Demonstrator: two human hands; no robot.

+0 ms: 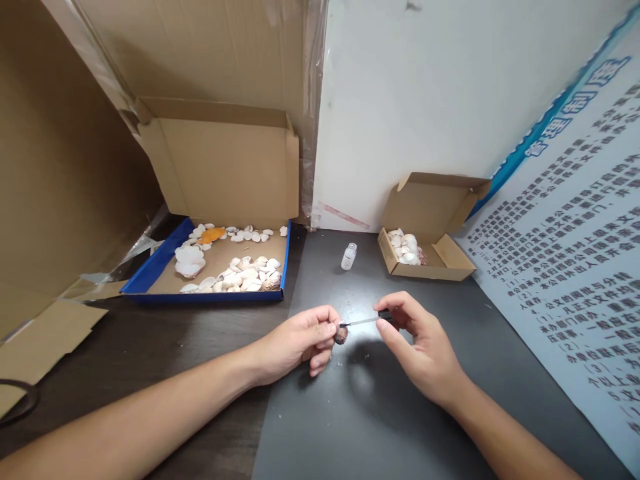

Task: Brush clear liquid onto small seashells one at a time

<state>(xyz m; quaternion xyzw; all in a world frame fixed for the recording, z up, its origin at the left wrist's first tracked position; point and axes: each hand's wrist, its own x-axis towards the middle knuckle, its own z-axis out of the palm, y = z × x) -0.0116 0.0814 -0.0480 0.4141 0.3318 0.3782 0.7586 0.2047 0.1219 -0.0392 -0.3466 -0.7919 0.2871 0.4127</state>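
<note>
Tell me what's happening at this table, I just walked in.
A person is working on a small brown shell, pinched in the left hand. The right hand holds a thin brush by its black end, with the tip at the shell. Beyond the hands, a small clear bottle stands on the dark table. Behind, a blue-sided box on the left and a smaller cardboard box on the right both sit open with shells inside.
</note>
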